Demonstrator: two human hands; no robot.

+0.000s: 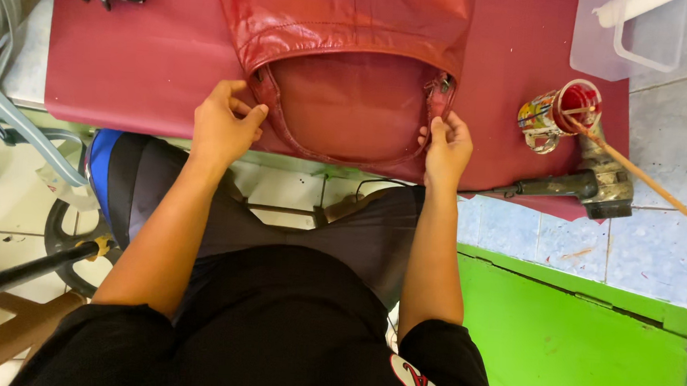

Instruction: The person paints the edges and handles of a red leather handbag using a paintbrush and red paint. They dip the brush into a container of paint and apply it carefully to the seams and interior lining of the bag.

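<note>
The red leather bag (344, 50) lay straight ahead, mouth toward the person, left hand (222, 126) and right hand (446, 148) pinching its opposite corners equally near.

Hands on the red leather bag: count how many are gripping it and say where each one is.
2. The left hand pinches the left corner of the red leather bag at its opening; the right hand pinches the right corner by the zip end. None seem hidden.
</note>
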